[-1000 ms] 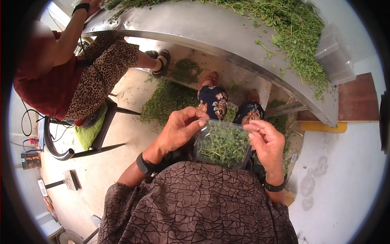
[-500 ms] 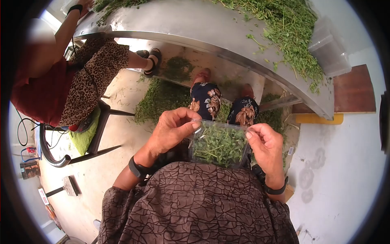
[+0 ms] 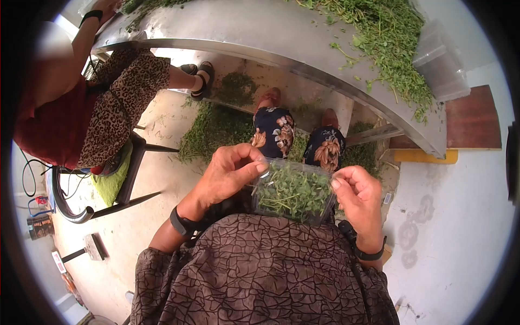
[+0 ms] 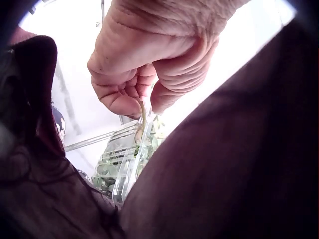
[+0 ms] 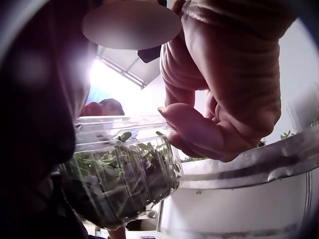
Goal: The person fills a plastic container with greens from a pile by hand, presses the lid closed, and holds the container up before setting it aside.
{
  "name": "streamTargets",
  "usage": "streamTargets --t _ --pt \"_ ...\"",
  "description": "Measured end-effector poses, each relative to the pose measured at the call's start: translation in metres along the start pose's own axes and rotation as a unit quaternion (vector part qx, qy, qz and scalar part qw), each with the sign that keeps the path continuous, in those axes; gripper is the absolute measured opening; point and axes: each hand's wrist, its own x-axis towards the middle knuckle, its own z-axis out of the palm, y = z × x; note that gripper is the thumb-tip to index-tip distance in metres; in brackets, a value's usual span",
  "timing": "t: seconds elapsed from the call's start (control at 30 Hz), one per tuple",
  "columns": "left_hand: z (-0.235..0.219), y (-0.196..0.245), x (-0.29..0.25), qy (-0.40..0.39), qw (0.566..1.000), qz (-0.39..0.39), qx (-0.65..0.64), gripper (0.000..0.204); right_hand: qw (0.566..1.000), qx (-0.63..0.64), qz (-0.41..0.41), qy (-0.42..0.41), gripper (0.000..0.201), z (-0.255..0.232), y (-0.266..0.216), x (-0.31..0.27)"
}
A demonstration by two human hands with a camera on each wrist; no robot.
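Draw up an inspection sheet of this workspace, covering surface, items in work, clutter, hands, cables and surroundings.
Surface: metal table, loose greens heaped on it.
Job's things: clear tub filled with greens; more clear containers beside the heap.
Clutter: greens scattered on the floor under the table.
Hands: left hand and right hand each pinch the tub's rim.
Cables: black cable looped near a chair.
Surroundings: another person at left.

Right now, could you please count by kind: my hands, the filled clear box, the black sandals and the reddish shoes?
Left hand and right hand: 2
Filled clear box: 1
Black sandals: 2
Reddish shoes: 2
Total: 7
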Motion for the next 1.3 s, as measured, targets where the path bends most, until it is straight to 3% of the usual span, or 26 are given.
streamTargets --t 0.23,0.3,0.33,0.4,0.6,0.93,1.3 --pt "0.0 0.006 -0.005 0.004 0.999 0.035 0.026 0.01 0.999 0.02 -0.024 -0.024 0.014 -0.004 -0.006 -0.009" --pt "-0.001 0.006 -0.006 0.009 0.991 0.106 0.085 0.009 0.998 0.014 -0.056 -0.025 0.015 -0.006 -0.005 -0.01" --pt "-0.001 0.007 -0.006 0.006 0.991 0.106 0.086 0.009 0.996 0.008 -0.088 -0.025 0.016 -0.007 -0.004 -0.011" --pt "-0.002 0.009 -0.006 0.013 0.964 0.201 0.173 0.008 0.991 -0.016 -0.129 -0.021 0.015 -0.008 -0.004 -0.013" --pt "0.001 0.026 -0.008 0.014 0.924 0.309 0.225 0.011 0.962 -0.094 -0.257 -0.001 0.015 -0.01 -0.017 -0.014" --pt "0.002 0.03 -0.004 0.017 0.889 0.384 0.25 0.009 0.928 -0.148 -0.342 0.024 0.018 -0.012 -0.02 -0.011" --pt "0.002 0.036 -0.002 0.022 0.884 0.399 0.244 0.011 0.911 -0.154 -0.381 0.03 0.018 -0.014 -0.022 -0.008"
